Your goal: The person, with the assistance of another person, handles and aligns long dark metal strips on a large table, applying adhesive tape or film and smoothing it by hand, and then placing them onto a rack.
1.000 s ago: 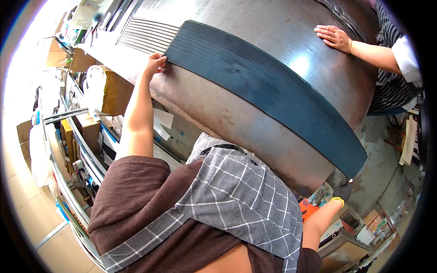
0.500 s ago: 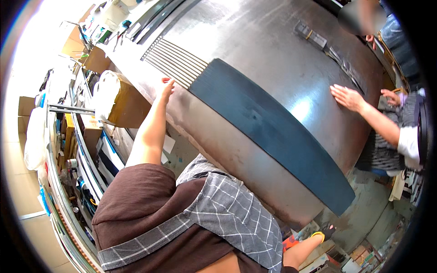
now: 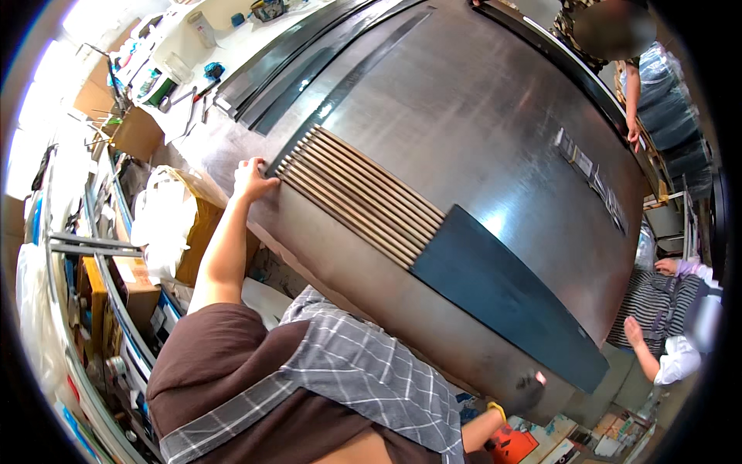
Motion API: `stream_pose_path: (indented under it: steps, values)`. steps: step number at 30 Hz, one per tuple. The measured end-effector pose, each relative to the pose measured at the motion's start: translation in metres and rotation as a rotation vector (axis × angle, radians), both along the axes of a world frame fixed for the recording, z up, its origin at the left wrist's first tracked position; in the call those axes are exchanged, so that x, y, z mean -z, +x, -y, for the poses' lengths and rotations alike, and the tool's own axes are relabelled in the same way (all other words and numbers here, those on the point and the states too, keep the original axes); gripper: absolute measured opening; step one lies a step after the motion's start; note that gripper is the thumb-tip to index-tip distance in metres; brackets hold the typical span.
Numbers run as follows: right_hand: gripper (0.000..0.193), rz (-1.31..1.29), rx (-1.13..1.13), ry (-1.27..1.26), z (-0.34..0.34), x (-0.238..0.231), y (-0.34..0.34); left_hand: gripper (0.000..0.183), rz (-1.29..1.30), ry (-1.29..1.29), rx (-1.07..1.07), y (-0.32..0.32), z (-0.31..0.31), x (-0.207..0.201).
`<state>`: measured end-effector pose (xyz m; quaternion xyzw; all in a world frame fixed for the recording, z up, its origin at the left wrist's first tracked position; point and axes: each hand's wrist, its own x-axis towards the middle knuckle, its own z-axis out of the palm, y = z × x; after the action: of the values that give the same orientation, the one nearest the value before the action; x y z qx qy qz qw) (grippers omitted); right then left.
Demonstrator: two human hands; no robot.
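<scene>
A long dark blue panel with a tapered right end lies along the near side of a brown metal table. Its left portion carries a row of pale, narrow slats, with a thin dark strip showing past their left end. My left hand is at that left corner, thumb and fingers around the edge. Near the panel's right end, my right hand wears a dark covering, one fingertip bare, with a yellow band at the wrist. It hovers at or over the table's near edge; blur hides its grip, and contact is unclear.
Metal strips lie on the table's right half, long dark strips at the far left. Co-workers' hands show along the right side. Left of me stand a cardboard box and a rack of sheets.
More slats and less bare blue panel show now. My left hand shifted to the slats' far-left corner; my right hand rose toward the table edge. The co-worker's hand withdrew from the table; the view shifted.
</scene>
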<state>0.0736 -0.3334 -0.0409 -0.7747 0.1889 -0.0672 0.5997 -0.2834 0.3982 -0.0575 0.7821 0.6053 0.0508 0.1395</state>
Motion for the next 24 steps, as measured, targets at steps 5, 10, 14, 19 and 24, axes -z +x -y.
stream_pose_path:
  steps: [5,10,14,19,24]
  values:
    - [0.033,-0.07,-0.341,0.116,-0.263,-0.034,-0.066,0.065,0.103,0.051,0.112,-0.028,-0.039,-0.004]
    - [0.023,0.035,-0.842,0.126,-0.449,-0.03,-0.08,0.06,0.074,-0.107,0.097,-0.033,-0.081,-0.008]
    - [0.022,0.096,-1.14,0.064,-0.599,-0.029,-0.085,0.033,0.158,-0.215,0.044,-0.037,-0.099,-0.012]
    - [0.022,-0.198,-1.173,0.238,-0.738,0.008,-0.079,0.026,0.865,-0.472,-0.031,-0.017,-0.09,-0.033]
    - [0.023,-0.747,-0.896,0.654,-0.848,0.007,-0.097,0.025,0.861,-0.272,0.109,0.001,-0.071,-0.072]
